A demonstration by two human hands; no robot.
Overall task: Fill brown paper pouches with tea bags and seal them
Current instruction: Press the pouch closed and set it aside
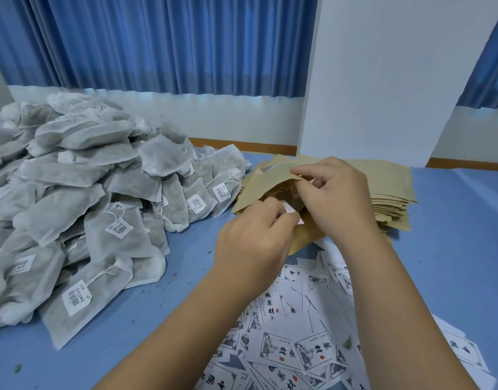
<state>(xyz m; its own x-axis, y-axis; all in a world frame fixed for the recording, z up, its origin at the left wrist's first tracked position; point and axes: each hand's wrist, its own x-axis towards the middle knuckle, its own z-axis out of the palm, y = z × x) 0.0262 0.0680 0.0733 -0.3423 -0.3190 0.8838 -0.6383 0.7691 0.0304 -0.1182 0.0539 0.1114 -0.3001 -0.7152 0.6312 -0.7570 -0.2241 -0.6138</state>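
Brown paper pouch (281,190), held open above the pouch stack (388,192): light, thin, crease-prone; best gripped at the mouth edge. Right hand (337,195), raised, fingers pinching the upper lip. Left hand (253,240), fingers closed on a tea bag's white tag (288,208), feeding it inside. Tea bags (87,198) heaped left on blue tabletop (453,249); printed labels (298,333) nearest.

Two hands (287,218); tea bags (82,204), pouches (388,192), printed labels (298,342): heaps too many to count.
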